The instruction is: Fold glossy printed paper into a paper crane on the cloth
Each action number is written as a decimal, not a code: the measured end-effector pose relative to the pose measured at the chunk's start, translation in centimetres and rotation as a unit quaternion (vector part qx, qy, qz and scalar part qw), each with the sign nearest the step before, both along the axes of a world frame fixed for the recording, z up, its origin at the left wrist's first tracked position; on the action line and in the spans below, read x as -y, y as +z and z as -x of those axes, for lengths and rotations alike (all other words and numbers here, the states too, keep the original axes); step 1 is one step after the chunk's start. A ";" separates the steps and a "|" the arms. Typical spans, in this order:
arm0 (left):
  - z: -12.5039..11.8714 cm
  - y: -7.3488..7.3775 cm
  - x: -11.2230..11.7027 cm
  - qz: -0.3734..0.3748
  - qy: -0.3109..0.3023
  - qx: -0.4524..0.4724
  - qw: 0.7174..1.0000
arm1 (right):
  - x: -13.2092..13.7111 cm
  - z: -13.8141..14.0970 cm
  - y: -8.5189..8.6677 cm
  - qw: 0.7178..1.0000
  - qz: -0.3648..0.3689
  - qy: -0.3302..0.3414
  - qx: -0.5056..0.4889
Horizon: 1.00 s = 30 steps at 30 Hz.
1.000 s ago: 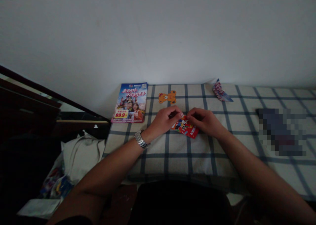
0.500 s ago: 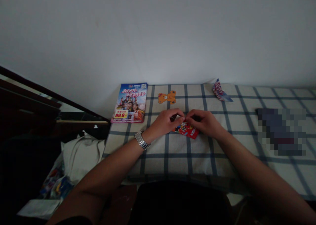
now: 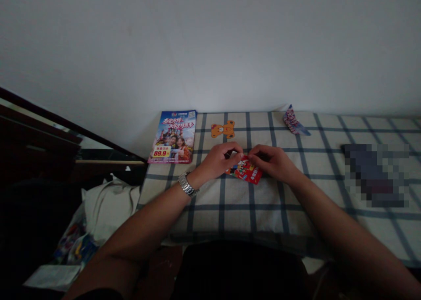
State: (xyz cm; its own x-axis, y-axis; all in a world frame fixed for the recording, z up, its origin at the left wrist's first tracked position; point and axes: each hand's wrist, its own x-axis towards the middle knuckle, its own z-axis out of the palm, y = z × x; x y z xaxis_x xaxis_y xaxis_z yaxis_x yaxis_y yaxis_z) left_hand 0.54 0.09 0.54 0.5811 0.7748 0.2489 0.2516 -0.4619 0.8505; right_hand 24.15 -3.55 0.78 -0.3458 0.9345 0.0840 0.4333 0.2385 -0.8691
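Observation:
Between my two hands is a small red printed packet point(image 3: 247, 172) with cartoon-like figures and white lettering, tilted over the checked cloth. My left hand point(image 3: 223, 160), with a metal watch point(image 3: 187, 184) on its wrist, pinches the packet's upper left edge between thumb and finger. On the other side, my right hand point(image 3: 272, 162) has its thumb and forefinger closed at the upper right edge. The fingertips nearly meet and cover the packet's top. Beyond my hands, a flat brown teddy bear picture point(image 3: 222, 129) lies on the cloth.
A stack of blue and pink flyers point(image 3: 173, 137) lies at the back left of the checked cloth point(image 3: 207, 194). A folded flyer point(image 3: 294, 122) stands near the wall. To the right is a blurred-out dark object point(image 3: 371, 175). A pale bag point(image 3: 110, 208) sits below on the left.
Both hands have stayed at the same spot, with only small finger shifts. The red packet has moved slightly left, and more of its face shows between the fingers.

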 end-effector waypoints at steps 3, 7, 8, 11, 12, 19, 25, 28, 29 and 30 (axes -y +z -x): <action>0.0 -0.1 -0.1 0.005 0.000 -0.001 1.000 | -0.1 -0.1 -0.1 1.000 -0.003 -0.005 0.013; -0.1 -0.1 -0.1 0.003 -0.002 0.001 1.000 | -0.2 -0.2 -0.2 1.000 -0.006 -0.004 0.015; -0.1 -0.1 -0.2 0.004 0.001 -0.001 1.000 | -0.3 -0.3 -0.3 1.000 -0.005 -0.002 0.014; 0.1 0.0 -0.4 0.007 0.016 -0.002 1.000 | -0.4 -0.6 -0.3 1.000 0.002 0.006 0.013; 0.2 0.0 -0.5 0.008 0.021 0.000 1.000 | -0.4 -0.7 -0.3 1.000 0.001 0.006 0.017; 0.5 -0.2 -0.9 -0.006 0.026 0.012 1.000 | -0.6 -1.0 0.2 0.998 -0.023 0.004 0.061; 1.1 -0.5 -1.6 -0.001 0.050 0.013 0.999 | -0.8 -1.4 0.5 0.998 -0.028 0.000 0.063; 1.3 -0.4 -1.9 0.000 0.045 0.020 0.999 | -0.8 -1.7 0.4 0.997 -0.023 -0.003 0.072; 1.3 -0.4 -1.9 -0.002 0.044 0.022 0.999 | -0.9 -1.7 0.4 0.997 -0.021 -0.001 0.069; 1.3 -0.4 -1.9 -0.003 0.044 0.023 0.999 | -0.9 -1.8 0.3 0.998 -0.019 0.001 0.064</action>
